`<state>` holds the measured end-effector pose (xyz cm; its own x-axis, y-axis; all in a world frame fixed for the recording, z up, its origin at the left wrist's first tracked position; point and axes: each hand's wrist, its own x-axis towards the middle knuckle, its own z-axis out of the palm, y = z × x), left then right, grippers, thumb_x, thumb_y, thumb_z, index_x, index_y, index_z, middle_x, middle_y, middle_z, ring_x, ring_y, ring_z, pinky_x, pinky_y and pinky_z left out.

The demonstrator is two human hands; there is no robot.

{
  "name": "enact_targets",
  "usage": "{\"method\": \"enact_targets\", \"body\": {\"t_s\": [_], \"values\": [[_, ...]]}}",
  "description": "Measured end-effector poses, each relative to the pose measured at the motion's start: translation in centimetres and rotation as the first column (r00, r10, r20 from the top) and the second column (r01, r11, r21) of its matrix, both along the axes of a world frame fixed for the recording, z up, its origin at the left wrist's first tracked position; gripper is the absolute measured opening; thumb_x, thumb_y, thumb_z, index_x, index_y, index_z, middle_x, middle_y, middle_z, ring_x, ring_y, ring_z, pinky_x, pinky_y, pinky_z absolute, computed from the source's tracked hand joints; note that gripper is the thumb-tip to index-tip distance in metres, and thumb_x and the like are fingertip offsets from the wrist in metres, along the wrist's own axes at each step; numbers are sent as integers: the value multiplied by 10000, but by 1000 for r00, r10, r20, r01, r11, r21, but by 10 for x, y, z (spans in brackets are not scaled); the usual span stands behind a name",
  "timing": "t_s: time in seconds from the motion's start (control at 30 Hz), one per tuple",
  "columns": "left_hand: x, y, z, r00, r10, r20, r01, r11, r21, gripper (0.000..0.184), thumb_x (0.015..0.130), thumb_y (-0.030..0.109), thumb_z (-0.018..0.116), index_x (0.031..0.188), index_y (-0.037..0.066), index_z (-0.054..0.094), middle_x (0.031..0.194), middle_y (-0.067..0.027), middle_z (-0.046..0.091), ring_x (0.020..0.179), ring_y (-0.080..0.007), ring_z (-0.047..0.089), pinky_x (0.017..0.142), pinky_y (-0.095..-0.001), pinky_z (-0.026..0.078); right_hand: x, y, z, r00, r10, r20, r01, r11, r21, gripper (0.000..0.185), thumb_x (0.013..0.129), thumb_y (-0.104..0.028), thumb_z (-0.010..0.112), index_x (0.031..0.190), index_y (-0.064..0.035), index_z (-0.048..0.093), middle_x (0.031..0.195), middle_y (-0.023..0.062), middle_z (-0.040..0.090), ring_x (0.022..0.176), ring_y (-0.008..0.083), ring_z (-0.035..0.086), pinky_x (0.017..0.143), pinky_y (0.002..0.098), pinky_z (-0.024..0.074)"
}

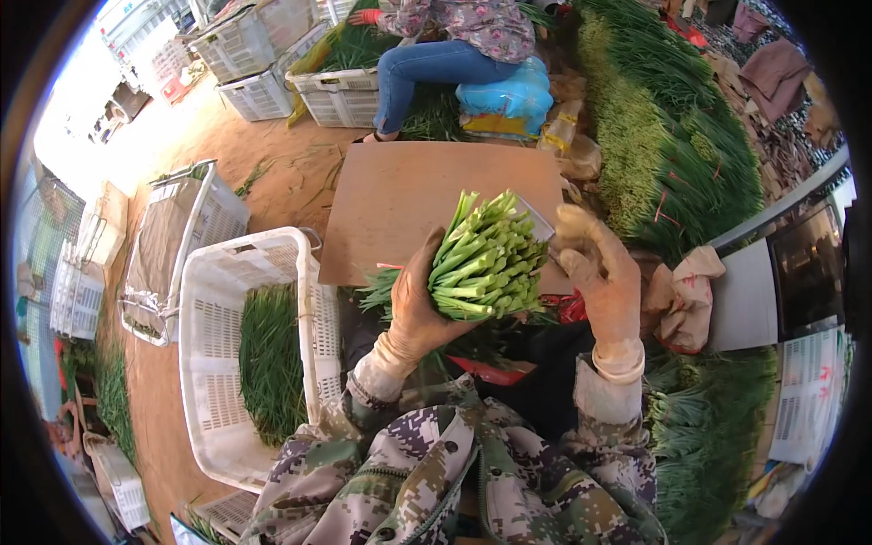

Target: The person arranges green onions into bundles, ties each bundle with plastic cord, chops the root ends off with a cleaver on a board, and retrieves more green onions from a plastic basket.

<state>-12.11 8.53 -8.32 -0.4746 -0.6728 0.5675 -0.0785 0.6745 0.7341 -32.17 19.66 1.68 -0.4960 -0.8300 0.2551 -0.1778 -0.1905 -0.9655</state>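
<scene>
My left hand [413,313] is closed around a thick bunch of garlic chives [486,259], its pale green cut ends tilted up toward me. The leafy tops trail behind the wrist, partly hidden. My right hand [604,268] is raised just right of the bunch, fingers curled. At its fingertips is a thin grey knife blade [538,220], close to the stem ends; its handle cannot be made out. Beneath both hands is a brown board [391,195].
A white crate [195,363] holding greens stands at my left. Long piles of greens [668,145] lie at right, with crumpled brown paper [686,300] nearby. Across the board a person in jeans [436,77] sits beside stacked crates [250,41].
</scene>
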Motion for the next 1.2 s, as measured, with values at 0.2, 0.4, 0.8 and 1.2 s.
{"method": "enact_targets", "body": {"t_s": [0.2, 0.4, 0.8, 1.2], "values": [[-5, 7, 1, 996, -57, 68, 55, 998, 26, 1104, 540, 298, 925, 1428, -40, 364, 1379, -240, 516, 1233, -391, 552, 1037, -448, 444, -8, -20, 9, 976, 64, -207, -62, 998, 18, 364, 841, 9, 705, 1196, -57, 661, 1071, 33, 622, 927, 115, 596, 849, 264, 494], [-4, 12, 1, 990, -76, 116, 75, 997, 12, 1104, 552, 245, 930, 1445, -42, 349, 1309, -205, 580, 1196, -307, 595, 1023, -405, 458, -10, -29, 13, 653, -31, -757, 15, 1000, -27, 105, 854, -123, 725, 937, -62, 705, 880, 74, 654, 809, 204, 628, 714, 325, 495], [-14, 16, 7, 937, -71, -342, 260, 794, 549, 913, 543, 29, 926, 1322, -26, 454, 1234, -137, 613, 1100, -241, 626, 960, -402, 533, -37, -3, -21, 992, 117, -43, -123, 977, -171, 758, 841, -384, 770, 1399, -1, 429, 1202, 91, 586, 1087, 185, 565, 941, 338, 470], [-52, -6, 68, 929, -27, -368, 294, 658, 694, 668, 674, -45, 806, 1273, -35, 511, 1121, -142, 648, 950, -232, 669, 855, -347, 563, 58, -35, -100, 993, 54, 106, -54, 999, -4, 753, 765, -245, 835, 1373, -20, 451, 1290, 158, 579, 1240, 246, 531, 1026, 378, 439]]}}
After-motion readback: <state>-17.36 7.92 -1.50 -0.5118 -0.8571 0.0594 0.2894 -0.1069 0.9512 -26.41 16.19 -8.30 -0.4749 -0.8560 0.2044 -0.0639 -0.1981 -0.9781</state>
